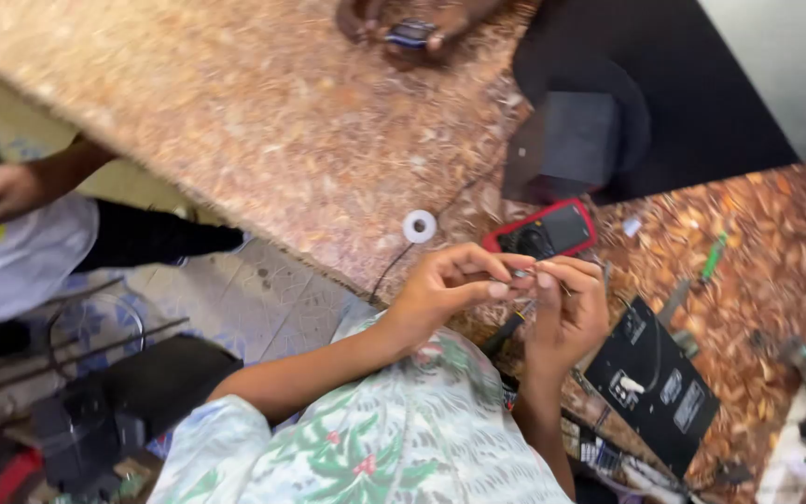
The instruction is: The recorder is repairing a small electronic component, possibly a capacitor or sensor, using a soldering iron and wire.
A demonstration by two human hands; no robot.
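Your left hand [445,289] and right hand [566,308] meet fingertip to fingertip, both pinched closed on a small metal part [521,273] lying crosswise between them, just above the bench's [263,121] near edge beside the red multimeter [543,231].

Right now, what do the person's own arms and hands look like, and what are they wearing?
Both arms are bare from above the elbow down. The left hand and right hand wear no gloves; no rings or watch show. Short sleeves of a pale shirt with green leaf and red flower print cover the upper arms.
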